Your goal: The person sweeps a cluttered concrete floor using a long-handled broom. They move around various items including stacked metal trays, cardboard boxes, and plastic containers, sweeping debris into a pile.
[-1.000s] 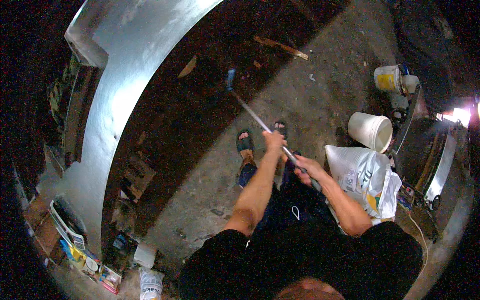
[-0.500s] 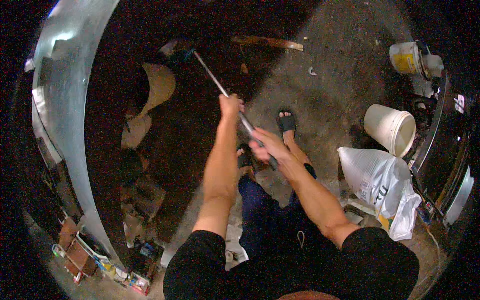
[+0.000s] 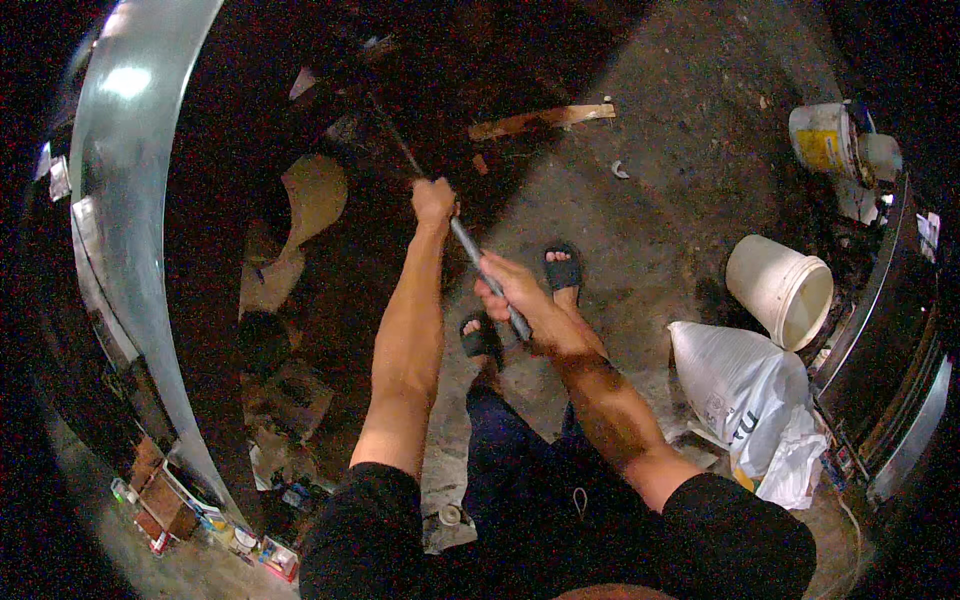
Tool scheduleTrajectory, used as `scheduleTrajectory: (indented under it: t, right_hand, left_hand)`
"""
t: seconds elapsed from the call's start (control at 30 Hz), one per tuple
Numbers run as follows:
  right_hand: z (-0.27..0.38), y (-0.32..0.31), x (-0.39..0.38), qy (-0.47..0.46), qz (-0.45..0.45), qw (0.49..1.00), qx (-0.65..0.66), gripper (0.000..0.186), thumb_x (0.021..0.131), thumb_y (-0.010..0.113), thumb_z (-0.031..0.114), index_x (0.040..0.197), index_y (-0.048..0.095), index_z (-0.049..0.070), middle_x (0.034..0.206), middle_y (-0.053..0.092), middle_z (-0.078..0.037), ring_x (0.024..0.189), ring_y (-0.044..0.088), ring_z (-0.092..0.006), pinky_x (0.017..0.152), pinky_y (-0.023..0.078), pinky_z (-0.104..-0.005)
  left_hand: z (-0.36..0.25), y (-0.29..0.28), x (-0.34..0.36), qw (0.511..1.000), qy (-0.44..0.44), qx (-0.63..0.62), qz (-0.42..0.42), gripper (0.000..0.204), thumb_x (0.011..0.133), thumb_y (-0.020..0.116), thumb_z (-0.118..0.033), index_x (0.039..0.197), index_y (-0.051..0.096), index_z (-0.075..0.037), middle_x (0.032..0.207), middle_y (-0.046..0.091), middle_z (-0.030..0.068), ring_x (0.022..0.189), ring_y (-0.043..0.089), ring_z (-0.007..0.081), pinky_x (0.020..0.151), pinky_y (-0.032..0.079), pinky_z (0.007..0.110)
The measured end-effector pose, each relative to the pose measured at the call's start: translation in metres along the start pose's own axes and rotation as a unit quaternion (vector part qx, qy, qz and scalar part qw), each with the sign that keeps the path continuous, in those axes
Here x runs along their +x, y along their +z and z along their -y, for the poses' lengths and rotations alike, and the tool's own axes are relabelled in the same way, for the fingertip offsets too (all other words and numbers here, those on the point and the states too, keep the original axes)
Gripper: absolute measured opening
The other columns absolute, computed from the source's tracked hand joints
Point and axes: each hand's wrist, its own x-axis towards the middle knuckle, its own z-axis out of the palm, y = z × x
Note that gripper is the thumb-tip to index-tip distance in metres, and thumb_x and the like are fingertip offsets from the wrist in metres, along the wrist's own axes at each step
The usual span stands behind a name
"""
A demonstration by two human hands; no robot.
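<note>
Both hands close on a long metal handle [image 3: 480,265] at frame centre: the left hand [image 3: 434,200] higher, the right hand [image 3: 512,290] lower, spaced apparently for leverage. Its far end vanishes into shadow beside a curved metal sheet [image 3: 120,200], upper left.

Bare floor [image 3: 650,230] ahead; metal sheet [image 3: 120,200] and cardboard [image 3: 310,195] block leftward.

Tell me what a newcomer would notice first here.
Mid-frame, both hands grip a long metal rod: the left hand higher up, the right hand near its lower end, with the far end lost in the dark recess at upper left. A shiny curved metal sheet sweeps down the left side. On the concrete at right stand a white bucket and a white sack.
</note>
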Motion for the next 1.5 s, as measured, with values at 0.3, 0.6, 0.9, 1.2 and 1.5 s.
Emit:
scheduleTrajectory:
  t: [0.3, 0.6, 0.9, 1.2, 1.5]
  right_hand:
    - [-0.033, -0.007, -0.254, 0.211, -0.167, 0.960, -0.081, 0.022, 0.091, 0.044, 0.032, 0.109, 0.049, 0.020, 0.054, 0.044, -0.001, 0.034, 0.031, -0.0095, 0.029, 0.025, -0.0249]
    - [0.008, 0.025, -0.239, 0.217, -0.132, 0.963, -0.090, 0.015, 0.081, 0.053, 0.014, 0.094, 0.047, 0.010, 0.056, 0.041, 0.003, 0.039, 0.036, -0.0045, 0.032, 0.028, -0.0196]
    - [0.061, 0.017, -0.410, 0.152, -0.183, 0.956, -0.171, 0.048, 0.089, 0.040, 0.011, 0.135, 0.028, 0.021, 0.067, 0.044, -0.002, 0.040, 0.031, -0.0045, 0.031, 0.027, -0.0187]
    - [0.000, 0.080, -0.307, 0.220, 0.050, 0.921, -0.318, 0.024, 0.087, 0.047, 0.015, 0.111, 0.045, 0.009, 0.063, 0.046, 0.001, 0.038, 0.037, -0.0076, 0.030, 0.029, -0.0226]
    - [0.199, -0.022, -0.162, 0.218, -0.033, 0.943, -0.249, 0.045, 0.087, 0.049, 0.010, 0.129, 0.033, 0.010, 0.064, 0.047, -0.001, 0.038, 0.033, -0.0037, 0.031, 0.026, -0.0186]
  left_hand:
    - [0.097, 0.078, -0.255, 0.939, -0.274, -0.183, 0.095, 0.037, 0.080, 0.049, -0.008, 0.113, 0.033, -0.003, 0.078, 0.054, 0.0167, 0.058, 0.057, 0.0283, 0.047, 0.047, 0.040]
    - [0.083, 0.010, -0.282, 0.904, -0.297, -0.290, -0.101, 0.020, 0.083, 0.051, -0.024, 0.084, 0.062, -0.007, 0.056, 0.052, 0.0044, 0.044, 0.049, 0.0181, 0.038, 0.039, 0.034]
    - [-0.004, 0.194, -0.358, 0.823, -0.278, -0.481, 0.116, 0.017, 0.079, 0.049, -0.003, 0.091, 0.037, -0.008, 0.062, 0.043, 0.0058, 0.042, 0.041, 0.0172, 0.036, 0.037, 0.032]
    - [0.037, -0.005, -0.387, 0.780, -0.192, -0.579, -0.138, 0.038, 0.090, 0.046, -0.024, 0.109, 0.020, -0.005, 0.081, 0.054, 0.0164, 0.059, 0.057, 0.0251, 0.044, 0.048, 0.034]
    - [-0.053, 0.139, -0.180, 0.819, -0.240, -0.518, -0.063, 0.022, 0.085, 0.048, -0.013, 0.102, 0.042, -0.001, 0.075, 0.055, 0.0124, 0.062, 0.055, 0.0247, 0.055, 0.048, 0.033]
